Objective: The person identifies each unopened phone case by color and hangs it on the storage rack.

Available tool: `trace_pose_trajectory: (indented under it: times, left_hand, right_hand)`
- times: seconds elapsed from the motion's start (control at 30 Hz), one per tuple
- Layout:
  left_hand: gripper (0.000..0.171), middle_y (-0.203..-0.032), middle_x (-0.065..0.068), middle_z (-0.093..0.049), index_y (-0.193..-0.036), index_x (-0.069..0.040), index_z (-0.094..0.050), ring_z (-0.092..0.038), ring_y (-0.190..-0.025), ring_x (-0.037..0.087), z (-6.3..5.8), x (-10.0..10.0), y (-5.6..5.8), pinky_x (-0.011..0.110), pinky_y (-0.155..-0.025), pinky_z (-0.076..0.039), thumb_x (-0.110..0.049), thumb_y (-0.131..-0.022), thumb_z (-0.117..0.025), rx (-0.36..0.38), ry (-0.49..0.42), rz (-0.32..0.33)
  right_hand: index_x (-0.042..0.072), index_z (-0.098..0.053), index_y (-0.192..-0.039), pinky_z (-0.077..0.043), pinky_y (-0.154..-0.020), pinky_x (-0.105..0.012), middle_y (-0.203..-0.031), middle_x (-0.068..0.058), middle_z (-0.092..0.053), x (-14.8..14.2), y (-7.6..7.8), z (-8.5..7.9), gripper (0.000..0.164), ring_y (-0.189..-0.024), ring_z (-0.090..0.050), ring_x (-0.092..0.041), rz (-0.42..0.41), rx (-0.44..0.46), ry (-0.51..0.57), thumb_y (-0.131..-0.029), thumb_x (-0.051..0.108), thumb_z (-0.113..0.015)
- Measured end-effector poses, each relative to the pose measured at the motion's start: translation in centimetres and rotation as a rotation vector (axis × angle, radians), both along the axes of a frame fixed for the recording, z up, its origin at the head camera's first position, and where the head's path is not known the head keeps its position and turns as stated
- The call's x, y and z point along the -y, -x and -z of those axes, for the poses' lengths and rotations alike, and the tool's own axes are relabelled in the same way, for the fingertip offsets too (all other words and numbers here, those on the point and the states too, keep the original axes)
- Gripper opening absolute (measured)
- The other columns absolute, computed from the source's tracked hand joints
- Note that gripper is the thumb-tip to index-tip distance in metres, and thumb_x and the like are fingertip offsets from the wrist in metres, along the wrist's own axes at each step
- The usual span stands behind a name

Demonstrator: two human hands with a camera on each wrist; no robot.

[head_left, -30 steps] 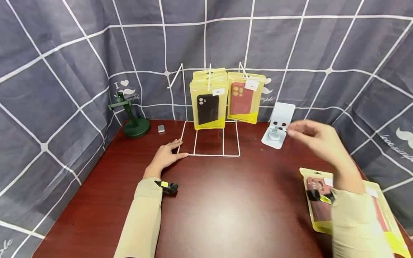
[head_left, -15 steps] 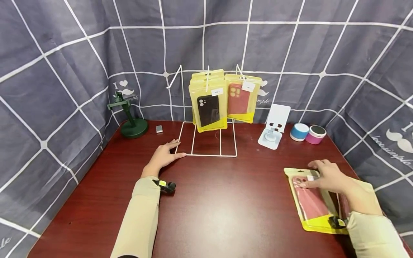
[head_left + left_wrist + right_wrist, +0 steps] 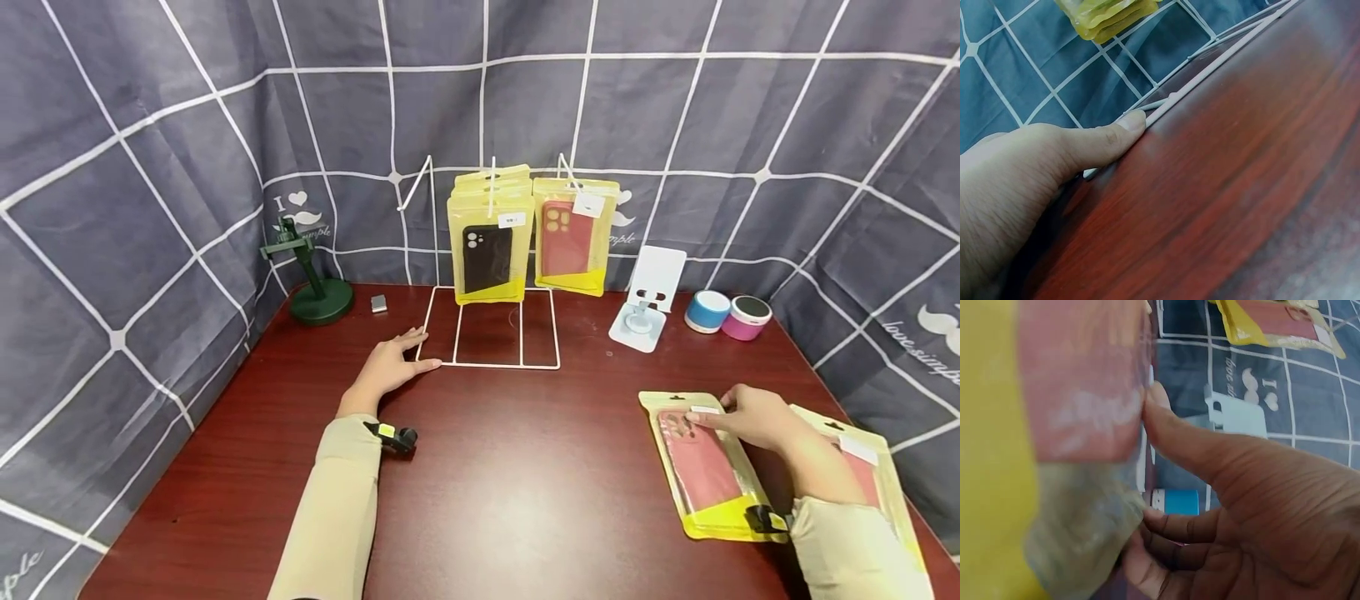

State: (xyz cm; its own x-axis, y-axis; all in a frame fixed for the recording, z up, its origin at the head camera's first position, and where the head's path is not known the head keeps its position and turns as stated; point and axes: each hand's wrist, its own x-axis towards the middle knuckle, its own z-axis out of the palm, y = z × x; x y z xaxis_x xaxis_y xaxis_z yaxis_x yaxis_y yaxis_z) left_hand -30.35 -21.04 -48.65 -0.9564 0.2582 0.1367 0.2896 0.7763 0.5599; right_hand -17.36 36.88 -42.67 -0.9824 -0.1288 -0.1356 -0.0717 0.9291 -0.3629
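Yellow packet [image 3: 701, 471] pinched in right hand [image 3: 761, 419]; white rack [image 3: 498, 365] touches left hand [image 3: 387, 368].

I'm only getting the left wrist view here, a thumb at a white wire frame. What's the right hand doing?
Observer: The right hand pinches a yellow packet with a pink phone case inside.
Operator: I just see the bottoms of the hanging packets. What's in the front one?
Observer: A black phone case.
Operator: And at the table's back left?
Observer: A dark green stand with a round base.
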Motion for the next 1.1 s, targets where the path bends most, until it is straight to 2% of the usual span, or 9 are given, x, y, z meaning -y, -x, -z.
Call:
trace_pose_trajectory:
  times: [0.07, 0.13, 0.23, 0.33, 0.43, 0.53, 0.63, 0.83, 1.1]
  left_hand:
    - [0.084, -0.157, 0.005, -0.042, -0.148, -0.019, -0.054, -0.037, -0.145, 0.03, -0.1, -0.1, -0.1, 0.053, -0.115, -0.031, -0.069, -0.082, -0.069, 0.0, -0.005, -0.002]
    - [0.084, -0.157, 0.005, -0.042, -0.148, -0.019, -0.054, -0.037, -0.145, 0.03, -0.3, -0.1, -0.1, 0.053, -0.115, -0.031, -0.069, -0.082, -0.069, 0.001, -0.005, -0.001]
    - [0.085, -0.157, 0.006, -0.041, -0.148, -0.019, -0.053, -0.036, -0.146, 0.03, -0.5, -0.2, -0.1, 0.053, -0.116, -0.031, -0.069, -0.082, -0.069, 0.006, -0.001, 0.006]
    - [0.085, -0.158, 0.005, -0.041, -0.149, -0.019, -0.053, -0.036, -0.146, 0.03, -0.6, -0.2, 0.0, 0.053, -0.116, -0.031, -0.07, -0.082, -0.068, 0.01, 0.0, 0.001]
    - [0.084, -0.157, 0.005, -0.041, -0.148, -0.019, -0.054, -0.036, -0.146, 0.031, -0.6, -0.3, 0.0, 0.053, -0.116, -0.031, -0.069, -0.082, -0.069, 0.007, -0.004, 0.0]
    - [0.084, -0.157, 0.005, -0.042, -0.148, -0.019, -0.054, -0.036, -0.146, 0.032, -0.6, -0.2, 0.1, 0.053, -0.116, -0.031, -0.069, -0.082, -0.069, 0.002, -0.003, 0.001]
    - [0.083, -0.157, 0.004, -0.042, -0.147, -0.019, -0.054, -0.036, -0.146, 0.032, -0.5, -0.1, 0.1, 0.053, -0.116, -0.03, -0.068, -0.082, -0.07, -0.002, -0.002, 0.0]
    - [0.082, -0.157, 0.004, -0.042, -0.148, -0.019, -0.054, -0.036, -0.146, 0.031, -0.4, -0.1, 0.0, 0.053, -0.116, -0.031, -0.067, -0.083, -0.07, 0.005, -0.005, 0.001]
    - [0.086, -0.157, 0.004, -0.041, -0.148, -0.019, -0.053, -0.036, -0.146, 0.032, -0.1, -0.1, -0.1, 0.054, -0.115, -0.031, -0.071, -0.081, -0.068, 0.011, -0.011, 0.0]
  right_hand:
    - [0.003, -0.067, -0.08, -0.041, -0.055, -0.033, -0.064, 0.0, -0.051, 0.1, -0.1, 0.1, 0.044, -0.064, -0.049, -0.02, 0.011, 0.034, 0.038, -0.085, 0.046, -0.076]
    - [0.007, -0.068, -0.076, -0.038, -0.054, -0.03, -0.063, 0.002, -0.048, 0.3, -0.1, 0.3, 0.033, -0.063, -0.047, -0.018, 0.001, 0.058, 0.123, -0.088, 0.036, -0.075]
    - [0.003, -0.069, -0.086, -0.042, -0.057, -0.028, -0.072, 0.0, -0.056, 0.6, 0.1, 0.6, 0.02, -0.069, -0.051, -0.017, -0.005, 0.086, 0.276, -0.092, 0.022, -0.072]
    - [-0.004, -0.066, -0.102, -0.049, -0.062, -0.028, -0.083, -0.005, -0.063, 0.8, 0.1, 0.5, 0.022, -0.073, -0.057, -0.018, 0.019, 0.122, 0.482, -0.097, 0.017, -0.067]
    - [-0.005, -0.062, -0.109, -0.053, -0.064, -0.027, -0.086, -0.003, -0.067, 1.2, 0.2, -0.2, 0.026, -0.074, -0.062, -0.016, 0.059, 0.123, 0.691, -0.099, 0.019, -0.066]
    - [0.0, -0.062, -0.112, -0.056, -0.065, -0.028, -0.088, 0.001, -0.071, 1.9, 0.1, -1.4, 0.021, -0.075, -0.065, -0.015, 0.078, 0.098, 0.856, -0.098, 0.015, -0.067]
    - [0.006, -0.067, -0.112, -0.057, -0.063, -0.028, -0.088, 0.003, -0.073, 2.9, -0.1, -2.9, 0.018, -0.072, -0.067, -0.014, 0.076, 0.053, 0.873, -0.096, 0.014, -0.069]
    - [0.009, -0.074, -0.105, -0.057, -0.056, -0.031, -0.08, 0.006, -0.072, 5.5, -0.3, -5.9, 0.019, -0.062, -0.066, -0.015, 0.12, -0.049, 0.79, -0.093, 0.023, -0.075]
    - [0.002, -0.075, -0.105, -0.057, -0.058, -0.026, -0.082, 0.004, -0.075, 8.7, 0.5, -7.9, 0.021, -0.065, -0.068, -0.013, 0.108, -0.228, 0.898, -0.09, 0.018, -0.078]
